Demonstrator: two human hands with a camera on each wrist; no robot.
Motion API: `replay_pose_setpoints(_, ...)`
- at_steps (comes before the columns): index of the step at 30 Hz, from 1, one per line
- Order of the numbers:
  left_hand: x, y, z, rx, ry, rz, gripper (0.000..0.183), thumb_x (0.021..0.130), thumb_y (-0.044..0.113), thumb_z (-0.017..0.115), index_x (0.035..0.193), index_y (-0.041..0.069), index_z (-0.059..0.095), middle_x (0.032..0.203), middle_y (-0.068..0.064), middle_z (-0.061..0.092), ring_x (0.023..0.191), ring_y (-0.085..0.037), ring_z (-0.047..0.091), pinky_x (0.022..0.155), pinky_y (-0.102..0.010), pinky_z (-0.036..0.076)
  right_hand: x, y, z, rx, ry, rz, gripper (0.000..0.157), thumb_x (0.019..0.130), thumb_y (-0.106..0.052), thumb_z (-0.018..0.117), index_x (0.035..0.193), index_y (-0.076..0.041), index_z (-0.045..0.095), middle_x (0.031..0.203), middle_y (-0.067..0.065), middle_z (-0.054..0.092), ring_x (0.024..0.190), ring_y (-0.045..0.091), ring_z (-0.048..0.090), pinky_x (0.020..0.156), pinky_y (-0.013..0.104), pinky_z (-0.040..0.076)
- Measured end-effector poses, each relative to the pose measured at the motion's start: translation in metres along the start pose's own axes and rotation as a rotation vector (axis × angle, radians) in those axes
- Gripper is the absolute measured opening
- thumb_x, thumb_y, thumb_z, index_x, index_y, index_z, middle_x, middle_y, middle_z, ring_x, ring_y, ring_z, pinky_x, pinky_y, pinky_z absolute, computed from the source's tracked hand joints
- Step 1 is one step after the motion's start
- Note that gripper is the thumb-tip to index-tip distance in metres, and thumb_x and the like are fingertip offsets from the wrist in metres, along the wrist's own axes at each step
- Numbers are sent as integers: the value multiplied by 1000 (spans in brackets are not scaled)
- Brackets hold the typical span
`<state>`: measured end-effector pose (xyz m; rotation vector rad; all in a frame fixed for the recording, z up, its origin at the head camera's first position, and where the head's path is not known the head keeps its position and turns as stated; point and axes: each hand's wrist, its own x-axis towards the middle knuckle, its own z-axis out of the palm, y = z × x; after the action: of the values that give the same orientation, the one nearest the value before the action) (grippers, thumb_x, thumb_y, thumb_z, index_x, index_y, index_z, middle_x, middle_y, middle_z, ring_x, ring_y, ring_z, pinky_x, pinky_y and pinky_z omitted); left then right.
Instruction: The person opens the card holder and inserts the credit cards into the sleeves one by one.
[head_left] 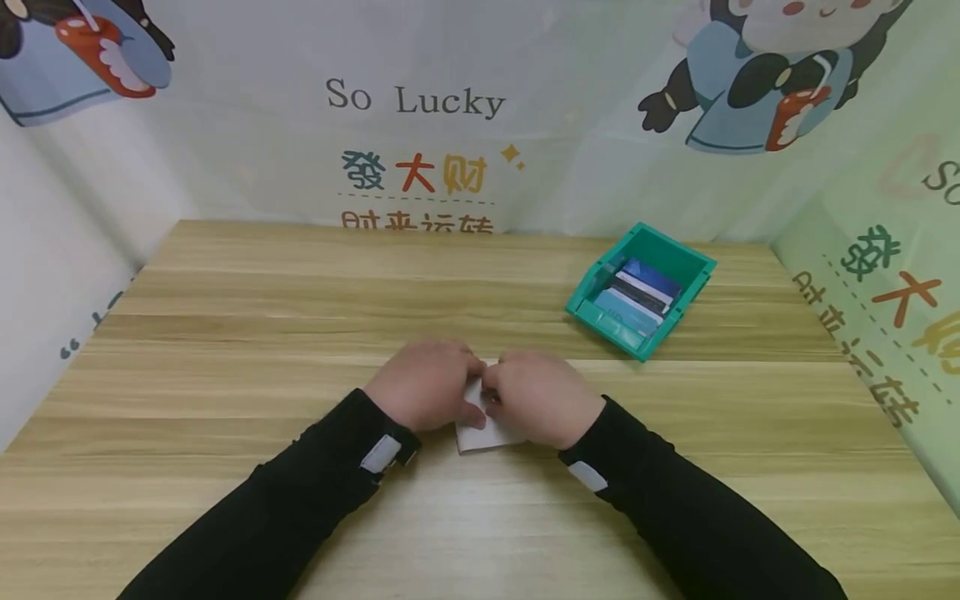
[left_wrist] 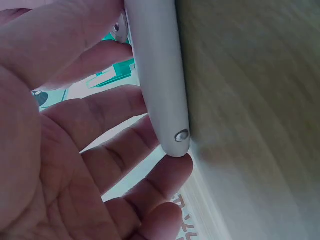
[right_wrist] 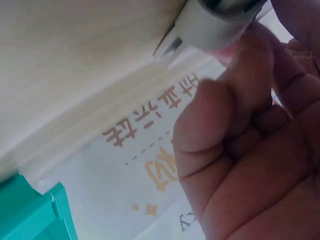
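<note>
On the desk [head_left: 187, 375], the pale case [head_left: 480, 440] is seemingly steadied from 2 sides: it is held along its length by the half-curled left grip [head_left: 427, 385], while its edge appears pinched by the tightly bent right grip [head_left: 546, 396]. Cards are kept together by the green bin [head_left: 667, 250].

The far wall [head_left: 570, 125] is pale and a bit creased, with the words "So Lucky" [head_left: 415, 98] in the middle. Under them are big letters [head_left: 412, 172] in blue, red and yellow, and a little gold star [head_left: 512, 153]. A cartoon [head_left: 780, 92] in blue on the far right has a red cup, and so does another cartoon [head_left: 90, 50] on the far left. The left wall [head_left: 60, 250] looks white, the right wall [head_left: 892, 217] a bit green. The surface [head_left: 225, 333] is light wood with stripes, shining palely at the near middle.
</note>
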<state>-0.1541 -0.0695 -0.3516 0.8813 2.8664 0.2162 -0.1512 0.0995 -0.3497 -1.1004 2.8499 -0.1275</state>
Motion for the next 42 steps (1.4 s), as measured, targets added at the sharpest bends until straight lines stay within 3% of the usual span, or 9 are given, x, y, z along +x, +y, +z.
replay_pose_setpoints(17,0,0,2,-18,11,18,48,71,48,77,109,20,67,108,4,62,97,-17,52,90,-40,41,1,3,2,69,-57,20,11,91,-22,60,94,-12,61,74,-3,55,64,13,50,63,28,47)
replay_pose_setpoints(28,0,0,2,-30,18,-2,42,70,48,78,99,19,67,101,5,62,88,-17,51,84,-38,43,1,6,5,61,-42,-67,6,92,-19,60,95,-13,60,78,-5,56,67,10,49,67,27,49)
replay_pose_setpoints(35,-1,0,1,-23,17,4,45,71,48,77,104,19,67,105,5,62,93,-17,52,87,-38,42,-1,9,4,86,-36,-103,6,93,-20,58,90,-15,58,75,-6,53,66,10,48,65,25,46)
replay_pose_setpoints(42,0,0,3,-7,4,8,55,72,49,76,117,18,65,113,3,62,99,-18,51,90,-38,41,-3,17,3,96,-33,-79,6,91,-23,59,89,-18,61,76,-7,51,67,9,47,64,25,44)
